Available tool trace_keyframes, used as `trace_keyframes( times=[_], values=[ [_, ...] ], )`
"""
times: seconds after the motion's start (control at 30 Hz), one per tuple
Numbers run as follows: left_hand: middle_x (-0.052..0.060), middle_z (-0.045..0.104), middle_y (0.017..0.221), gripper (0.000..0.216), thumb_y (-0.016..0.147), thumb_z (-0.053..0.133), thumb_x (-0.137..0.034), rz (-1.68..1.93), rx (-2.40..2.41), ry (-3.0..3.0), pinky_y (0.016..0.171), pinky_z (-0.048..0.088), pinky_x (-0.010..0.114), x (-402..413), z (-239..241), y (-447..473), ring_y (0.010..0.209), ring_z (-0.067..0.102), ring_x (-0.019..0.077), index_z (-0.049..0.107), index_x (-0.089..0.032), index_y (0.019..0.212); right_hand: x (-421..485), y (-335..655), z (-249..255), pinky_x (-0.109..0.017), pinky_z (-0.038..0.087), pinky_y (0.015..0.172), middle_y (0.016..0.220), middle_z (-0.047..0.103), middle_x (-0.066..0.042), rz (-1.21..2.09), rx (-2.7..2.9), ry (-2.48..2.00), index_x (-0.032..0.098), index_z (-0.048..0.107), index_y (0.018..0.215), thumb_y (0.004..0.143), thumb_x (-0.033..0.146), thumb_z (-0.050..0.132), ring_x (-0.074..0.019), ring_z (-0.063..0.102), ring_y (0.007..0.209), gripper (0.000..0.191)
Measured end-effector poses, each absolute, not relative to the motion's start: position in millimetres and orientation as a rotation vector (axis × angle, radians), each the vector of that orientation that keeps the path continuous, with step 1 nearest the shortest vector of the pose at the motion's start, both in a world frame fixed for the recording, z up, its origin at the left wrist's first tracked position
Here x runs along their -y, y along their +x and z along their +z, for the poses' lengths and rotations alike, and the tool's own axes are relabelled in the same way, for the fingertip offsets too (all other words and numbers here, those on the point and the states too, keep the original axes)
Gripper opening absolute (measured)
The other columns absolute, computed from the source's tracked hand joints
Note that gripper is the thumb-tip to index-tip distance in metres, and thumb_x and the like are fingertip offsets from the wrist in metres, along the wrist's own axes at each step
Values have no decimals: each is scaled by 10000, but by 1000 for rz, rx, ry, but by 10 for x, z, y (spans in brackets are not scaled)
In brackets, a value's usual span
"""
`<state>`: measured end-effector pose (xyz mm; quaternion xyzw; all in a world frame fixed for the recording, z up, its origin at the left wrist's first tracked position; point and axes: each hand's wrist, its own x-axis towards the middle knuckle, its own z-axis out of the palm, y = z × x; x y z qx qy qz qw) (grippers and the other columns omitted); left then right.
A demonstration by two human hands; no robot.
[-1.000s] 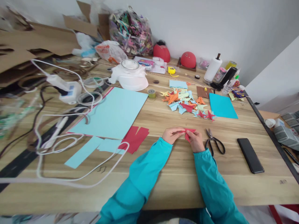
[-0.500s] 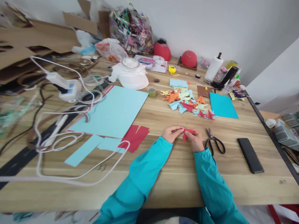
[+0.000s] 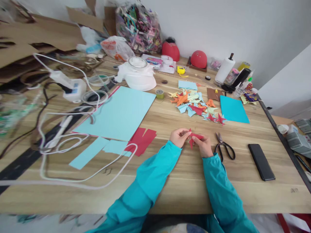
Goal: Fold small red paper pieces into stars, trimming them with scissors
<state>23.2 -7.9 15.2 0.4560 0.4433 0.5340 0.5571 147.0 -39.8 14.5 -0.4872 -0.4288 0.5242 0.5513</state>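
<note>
Between my two hands, above the wooden table, is a small folded red paper piece (image 3: 191,139) with pointed tips, like the paper cranes nearby. My left hand (image 3: 179,137) pinches its left side with thumb and fingertips. My right hand (image 3: 205,145) grips the other end between thumb and fingers, hiding part of it. Black-handled scissors (image 3: 223,146) lie just right of my right hand, blades pointing away. Beyond my hands is a pile of folded paper cranes (image 3: 198,110) in orange, blue, yellow, green and red.
Left of my hands lie red paper strips (image 3: 143,142), blue paper strips (image 3: 88,153) and large light-blue sheets (image 3: 119,113). A white cable (image 3: 102,186) loops across the table's left side. On the right are a black phone (image 3: 261,161) and a bright blue paper stack (image 3: 234,109).
My left fingers have shifted on the red paper, and a pointed tip now stands up beside them. The whole view has tilted slightly.
</note>
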Motion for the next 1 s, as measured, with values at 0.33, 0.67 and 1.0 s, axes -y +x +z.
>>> trace_keyframes(
  times=[0.33, 0.67, 1.0],
  values=[
    [4, 618, 526, 204, 564, 698, -299, 1279, -1063, 1094, 456, 447, 210, 69, 113, 233, 441, 525, 91, 671, -134, 682, 400, 1480, 150, -227, 366, 476, 492, 554, 19, 1241, 1033, -1127, 153, 640, 591, 645, 268, 679, -90, 467, 460, 133],
    [34, 661, 600, 185, 590, 678, -300, 1315, -1121, 1165, 477, 470, 229, 85, 120, 245, 466, 555, 111, 685, -141, 684, 394, 1469, 143, -231, 379, 485, 497, 563, 14, 1227, 1066, -1148, 149, 639, 604, 649, 289, 673, -95, 477, 466, 151],
    [40, 671, 633, 169, 602, 669, -291, 1355, -1131, 1183, 498, 493, 243, 80, 128, 247, 495, 581, 126, 678, -145, 685, 397, 1451, 151, -231, 388, 483, 509, 577, 10, 1282, 1004, -1136, 154, 646, 653, 673, 321, 647, -97, 483, 461, 168]
  ],
)
